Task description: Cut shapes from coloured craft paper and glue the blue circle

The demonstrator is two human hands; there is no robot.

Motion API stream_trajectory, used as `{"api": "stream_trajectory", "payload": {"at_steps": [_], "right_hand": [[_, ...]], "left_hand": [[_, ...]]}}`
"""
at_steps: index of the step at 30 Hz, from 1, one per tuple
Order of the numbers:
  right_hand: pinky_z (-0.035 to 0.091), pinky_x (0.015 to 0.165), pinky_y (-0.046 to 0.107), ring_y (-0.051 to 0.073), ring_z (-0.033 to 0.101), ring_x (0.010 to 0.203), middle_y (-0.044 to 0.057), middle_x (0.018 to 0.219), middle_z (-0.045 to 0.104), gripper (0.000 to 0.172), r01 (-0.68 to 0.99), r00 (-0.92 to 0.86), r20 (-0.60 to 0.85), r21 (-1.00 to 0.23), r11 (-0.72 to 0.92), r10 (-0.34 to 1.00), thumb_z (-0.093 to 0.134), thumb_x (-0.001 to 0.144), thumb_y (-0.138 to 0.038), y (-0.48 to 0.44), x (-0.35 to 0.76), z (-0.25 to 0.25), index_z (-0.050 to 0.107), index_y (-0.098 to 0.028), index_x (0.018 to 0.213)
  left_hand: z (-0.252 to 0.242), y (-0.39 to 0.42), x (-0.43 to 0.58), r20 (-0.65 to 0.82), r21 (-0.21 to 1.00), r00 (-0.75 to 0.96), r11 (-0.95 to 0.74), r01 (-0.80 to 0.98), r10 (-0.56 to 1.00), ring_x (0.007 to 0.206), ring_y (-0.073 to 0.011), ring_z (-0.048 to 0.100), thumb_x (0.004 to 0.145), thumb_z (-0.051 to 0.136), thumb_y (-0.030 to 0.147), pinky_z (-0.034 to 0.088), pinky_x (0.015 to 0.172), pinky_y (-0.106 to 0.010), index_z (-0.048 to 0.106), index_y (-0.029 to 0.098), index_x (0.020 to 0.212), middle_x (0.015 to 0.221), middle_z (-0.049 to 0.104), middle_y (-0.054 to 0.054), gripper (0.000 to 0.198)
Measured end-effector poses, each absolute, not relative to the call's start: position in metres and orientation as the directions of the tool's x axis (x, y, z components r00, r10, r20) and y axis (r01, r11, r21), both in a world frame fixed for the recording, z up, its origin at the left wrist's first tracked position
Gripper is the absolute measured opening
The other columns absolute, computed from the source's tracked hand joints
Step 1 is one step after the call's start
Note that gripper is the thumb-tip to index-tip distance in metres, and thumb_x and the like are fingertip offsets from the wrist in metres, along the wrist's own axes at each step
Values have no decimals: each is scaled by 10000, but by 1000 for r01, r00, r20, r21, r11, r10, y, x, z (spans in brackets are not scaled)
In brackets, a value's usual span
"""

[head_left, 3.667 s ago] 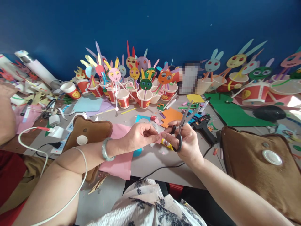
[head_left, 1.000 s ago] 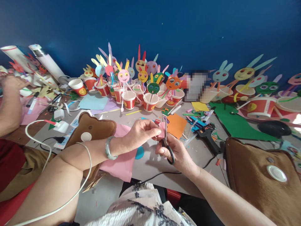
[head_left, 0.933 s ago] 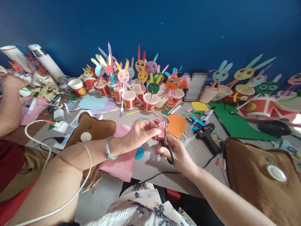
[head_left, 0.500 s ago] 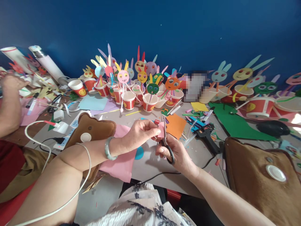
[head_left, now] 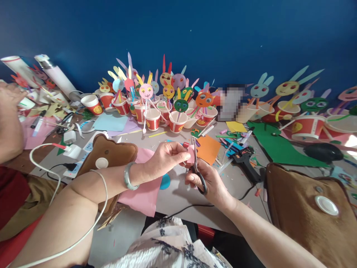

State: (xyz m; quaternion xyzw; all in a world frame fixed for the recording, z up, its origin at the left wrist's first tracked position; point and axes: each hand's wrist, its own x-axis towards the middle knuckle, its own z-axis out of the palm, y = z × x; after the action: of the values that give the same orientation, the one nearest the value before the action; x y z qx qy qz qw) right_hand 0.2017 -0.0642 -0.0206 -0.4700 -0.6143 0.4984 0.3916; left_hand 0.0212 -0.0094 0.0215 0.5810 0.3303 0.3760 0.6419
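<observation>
Between the thumb and fingers of my left hand (head_left: 171, 154) is a small piece of pink paper (head_left: 190, 153). My right hand (head_left: 208, 178) has its fingers through the black handles of a pair of scissors (head_left: 200, 176). The blades point away from me and lie along the right edge of the pink piece. Both hands are held over the table, close together. Below my left wrist lies a larger pink sheet (head_left: 142, 193), with a blue paper disc (head_left: 165, 181) at its right edge. An orange sheet (head_left: 208, 149) is just beyond my right hand.
Paper cups (head_left: 178, 123) with rabbit-faced figures line the back by the blue wall. A black glue gun (head_left: 247, 163) and a brown plush pad (head_left: 309, 208) lie to the right. Leftward are another brown pad (head_left: 111, 150), a power strip (head_left: 79, 160) and another person's arm (head_left: 11, 123). A white cable crosses my left arm.
My hands, the pink piece and the scissors look almost unchanged. At the far left, the other person's hand has shifted slightly left.
</observation>
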Motion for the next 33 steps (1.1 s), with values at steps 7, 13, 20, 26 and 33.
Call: {"api": "stream_trajectory", "payload": {"at_steps": [7,13,20,26,33], "right_hand": [[429,479,259,134,544,483,4,604,650,559,208,-237,4,-977,54,972,687,788,-716,-64,203,-22,576,-188,932],[431,477,258,124,524,475,0,605,630,592,231,-228,-12,-972,42,974,686,765,-744,-63,205,-21,578,-184,924],[419,471,257,124,517,474,-7,596,612,594,253,-232,-13,-966,47,973,684,764,-748,-62,207,-20,574,-190,936],[424,471,263,125,508,464,-18,580,595,588,245,-238,-31,-969,29,971,688,759,-746,-62,207,-18,571,-200,942],[417,465,265,130,511,466,-24,568,581,602,269,-223,-81,-963,-18,971,707,728,-757,-61,212,-20,575,-202,921]], "left_hand": [[20,-9,21,26,993,497,35,-115,867,706,-124,607,825,669,268,489,684,-257,627,128,728,717,643,-33,176],[21,-9,20,43,994,503,14,-108,863,716,-138,621,832,665,269,501,698,-273,633,121,732,726,663,-51,182],[21,-7,19,62,997,507,-27,-76,860,708,-125,605,846,656,272,490,684,-258,652,118,745,737,671,-52,185],[21,-7,18,70,996,511,-32,-82,857,706,-125,598,838,655,269,484,693,-269,648,113,734,740,667,-61,188],[24,-6,18,77,996,516,-38,-84,853,698,-111,583,836,658,262,490,680,-248,644,119,720,713,641,-39,184]]}}
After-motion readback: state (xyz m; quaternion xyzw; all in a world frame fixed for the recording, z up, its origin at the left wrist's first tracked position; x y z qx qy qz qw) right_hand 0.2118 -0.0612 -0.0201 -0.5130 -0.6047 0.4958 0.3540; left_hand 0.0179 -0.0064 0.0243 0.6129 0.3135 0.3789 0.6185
